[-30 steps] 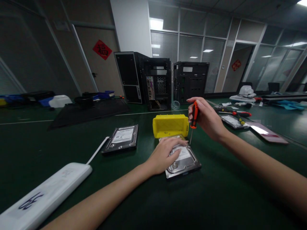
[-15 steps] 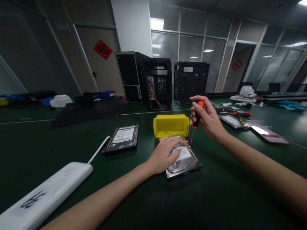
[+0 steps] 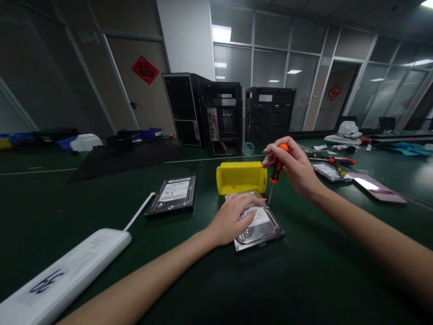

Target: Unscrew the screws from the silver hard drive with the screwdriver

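A silver hard drive [image 3: 262, 228] lies flat on the green table. My left hand [image 3: 233, 216] rests across it with fingers stretched out, covering part of its label. In my right hand [image 3: 294, 167] is a screwdriver [image 3: 276, 169] with an orange and black handle, gripped between thumb and fingers. Its thin shaft points down, and the tip meets the drive's right edge near my left fingertips. Whether a screw sits under the tip is too small to tell. Directly behind the drive stands a yellow bin [image 3: 241, 178], its open side facing me, with a few tiny bits inside.
To the left lies a second hard drive [image 3: 174, 194], near a white power strip [image 3: 67, 275]. At right are another hard drive [image 3: 331, 172], red-handled pliers [image 3: 340, 160] and a pinkish phone-like slab [image 3: 379, 187]. Black computer cases [image 3: 223, 117] stand behind.
My right fingers have shifted and loosened a little around the screwdriver handle, which has turned slightly. The screwdriver tip, left hand and drive stay in place.
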Demonstrator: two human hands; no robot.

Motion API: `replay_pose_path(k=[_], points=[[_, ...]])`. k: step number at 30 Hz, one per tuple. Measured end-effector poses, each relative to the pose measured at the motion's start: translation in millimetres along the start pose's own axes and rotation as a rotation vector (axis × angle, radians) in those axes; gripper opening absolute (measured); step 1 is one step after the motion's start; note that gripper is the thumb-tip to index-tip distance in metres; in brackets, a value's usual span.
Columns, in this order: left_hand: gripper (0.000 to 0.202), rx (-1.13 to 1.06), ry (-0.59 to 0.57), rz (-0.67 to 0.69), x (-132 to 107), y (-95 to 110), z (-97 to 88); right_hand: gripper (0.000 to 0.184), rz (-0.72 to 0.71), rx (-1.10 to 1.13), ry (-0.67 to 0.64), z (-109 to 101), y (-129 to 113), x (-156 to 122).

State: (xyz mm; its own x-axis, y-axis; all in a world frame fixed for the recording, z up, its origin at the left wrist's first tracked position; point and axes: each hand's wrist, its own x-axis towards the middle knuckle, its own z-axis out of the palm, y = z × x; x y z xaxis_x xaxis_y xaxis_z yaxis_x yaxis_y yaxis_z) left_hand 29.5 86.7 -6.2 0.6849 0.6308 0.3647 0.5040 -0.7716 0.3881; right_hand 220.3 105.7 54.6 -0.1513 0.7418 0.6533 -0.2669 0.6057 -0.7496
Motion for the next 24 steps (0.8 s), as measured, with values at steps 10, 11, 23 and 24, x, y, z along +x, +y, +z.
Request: replay_pose_path(k=[10,11,23,24], points=[[0.031,-0.003,-0.012,0.005,0.9,0.8,-1.2,0.015,0.022,0.01,-0.009,4.2,2.0,-1.5],[0.031,-0.001,-0.013,0.006,0.9,0.9,-1.3,0.02,0.033,0.031,-0.018,4.3,1.5,-1.3],[0.032,0.015,-0.016,0.0,0.3,0.1,-1.0,0.021,0.063,0.041,-0.06,1.3,-2.0,-0.6],[0.032,0.015,-0.014,-0.002,0.3,0.3,-1.1,0.019,0.052,0.023,-0.057,1.5,-2.5,-0.4]])
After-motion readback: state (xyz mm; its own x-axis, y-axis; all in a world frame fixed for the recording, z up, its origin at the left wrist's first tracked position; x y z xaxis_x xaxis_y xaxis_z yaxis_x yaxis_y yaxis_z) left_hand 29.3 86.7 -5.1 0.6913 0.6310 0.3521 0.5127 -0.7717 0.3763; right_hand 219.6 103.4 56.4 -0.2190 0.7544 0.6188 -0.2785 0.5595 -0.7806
